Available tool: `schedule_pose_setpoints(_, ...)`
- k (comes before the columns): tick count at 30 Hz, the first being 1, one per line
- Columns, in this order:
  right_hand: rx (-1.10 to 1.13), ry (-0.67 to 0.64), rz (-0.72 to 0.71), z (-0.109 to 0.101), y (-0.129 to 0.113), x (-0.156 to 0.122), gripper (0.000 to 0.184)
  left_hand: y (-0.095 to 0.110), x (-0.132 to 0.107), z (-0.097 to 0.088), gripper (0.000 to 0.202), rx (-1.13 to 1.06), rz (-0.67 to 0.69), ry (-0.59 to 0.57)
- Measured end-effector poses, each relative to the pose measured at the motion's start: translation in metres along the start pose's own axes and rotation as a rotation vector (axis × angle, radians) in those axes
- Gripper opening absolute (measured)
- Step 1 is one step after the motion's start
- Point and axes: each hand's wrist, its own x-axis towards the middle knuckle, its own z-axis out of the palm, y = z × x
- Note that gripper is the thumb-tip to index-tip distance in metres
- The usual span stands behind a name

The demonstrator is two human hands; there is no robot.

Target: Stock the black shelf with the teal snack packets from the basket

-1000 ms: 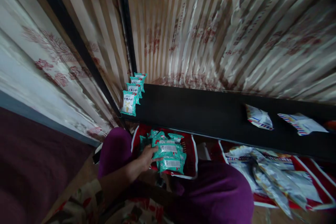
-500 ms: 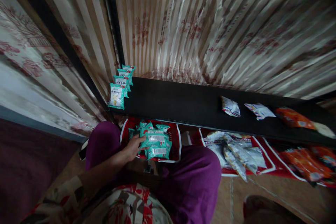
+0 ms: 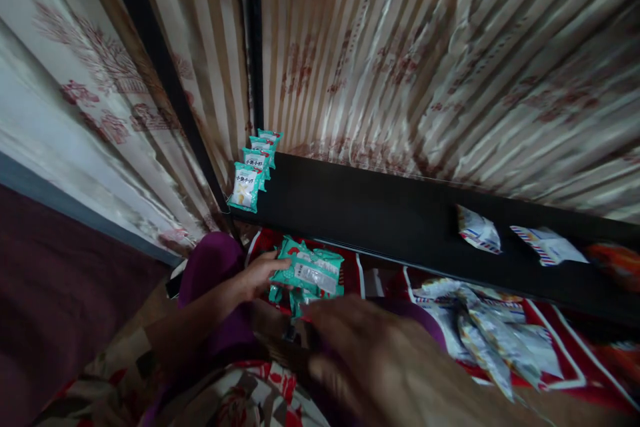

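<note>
My left hand [image 3: 261, 273] is closed, its thumb on top, around the left end of a teal snack bag [image 3: 314, 272] with a pale printed label. The bag is raised over a red basket with a white rim [image 3: 361, 275], and more teal bags show beneath it. My right hand [image 3: 367, 347] looms large and blurred at lower centre, close to the bags; its fingers are smeared by motion. On the left end of the black shelf [image 3: 360, 197], several matching teal snack bags [image 3: 245, 188] stand upright in a row, one behind another.
White striped bags [image 3: 479, 230] and an orange bag [image 3: 617, 265] lie farther right on the shelf. A second red basket [image 3: 575, 367] below holds silver-white bags [image 3: 495, 330]. Striped curtains [image 3: 390, 67] hang behind, and a black post [image 3: 170, 87] rises at the left.
My left hand has lifted a teal bag from the pile in the basket. My right hand has come into view from the lower right. The view has shifted slightly, moving the shelf rightward.
</note>
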Motion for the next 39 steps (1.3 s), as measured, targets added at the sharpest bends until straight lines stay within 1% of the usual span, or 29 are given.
schedule_pose_setpoints(2,0.013,-0.065,-0.072,-0.010,-0.006,0.047,0.035,0.008,-0.002,-0.004,0.039,0.011,0.020,-0.073)
schedule_pose_setpoints(3,0.028,-0.128,-0.112,-0.014,-0.006,0.067,0.039,0.011,-0.003,-0.007,0.037,0.025,0.019,-0.110)
schedule_pose_setpoints(4,0.028,-0.092,-0.113,-0.016,-0.003,0.083,0.044,0.014,-0.004,-0.009,0.036,0.035,0.009,-0.134)
schedule_pose_setpoints(5,0.030,-0.035,-0.094,-0.016,0.003,0.094,0.045,0.016,-0.004,-0.012,0.035,0.042,-0.002,-0.148)
schedule_pose_setpoints(6,0.045,-0.017,-0.066,-0.015,0.011,0.101,0.047,0.018,-0.004,-0.014,0.034,0.049,-0.012,-0.164)
schedule_pose_setpoints(7,0.090,-0.069,-0.028,-0.013,0.020,0.104,0.050,0.020,-0.004,-0.015,0.033,0.060,-0.028,-0.181)
schedule_pose_setpoints(8,0.172,-0.127,0.034,-0.009,0.029,0.104,0.052,0.021,-0.003,-0.017,0.033,0.071,-0.043,-0.193)
schedule_pose_setpoints(9,0.270,-0.222,0.105,-0.004,0.037,0.102,0.053,0.022,-0.003,-0.017,0.033,0.086,-0.057,-0.205)
schedule_pose_setpoints(11,0.453,-0.325,0.238,0.005,0.050,0.095,0.057,0.025,-0.002,-0.018,0.032,0.119,-0.069,-0.215)
schedule_pose_setpoints(12,0.519,-0.352,0.286,0.010,0.054,0.091,0.058,0.026,-0.001,-0.017,0.033,0.135,-0.072,-0.220)
schedule_pose_setpoints(14,0.611,-0.354,0.354,0.020,0.057,0.085,0.056,0.029,0.001,-0.015,0.034,0.163,-0.073,-0.235)
schedule_pose_setpoints(18,0.725,-0.247,0.432,0.037,0.061,0.076,0.052,0.033,0.006,-0.014,0.037,0.156,-0.062,-0.247)
schedule_pose_setpoints(21,0.787,-0.159,0.456,0.046,0.065,0.070,0.047,0.029,0.011,-0.015,0.037,0.116,-0.041,-0.228)
schedule_pose_setpoints(24,0.840,-0.079,0.481,0.051,0.066,0.066,0.045,0.023,0.016,-0.014,0.039,0.072,-0.015,-0.171)
schedule_pose_setpoints(26,0.873,-0.041,0.498,0.054,0.066,0.065,0.046,0.019,0.020,-0.011,0.041,0.048,0.018,-0.104)
schedule_pose_setpoints(30,0.947,0.022,0.493,0.061,0.063,0.066,0.046,0.013,0.025,0.001,0.051,0.011,0.094,0.062)
schedule_pose_setpoints(32,0.988,0.056,0.468,0.064,0.062,0.067,0.046,0.009,0.026,0.009,0.052,-0.006,0.136,0.114)
schedule_pose_setpoints(35,1.043,0.111,0.461,0.066,0.060,0.070,0.046,0.003,0.021,0.022,0.049,-0.015,0.171,0.141)
schedule_pose_setpoints(39,1.087,0.165,0.481,0.069,0.059,0.074,0.046,-0.006,0.011,0.042,0.051,0.005,0.094,0.112)
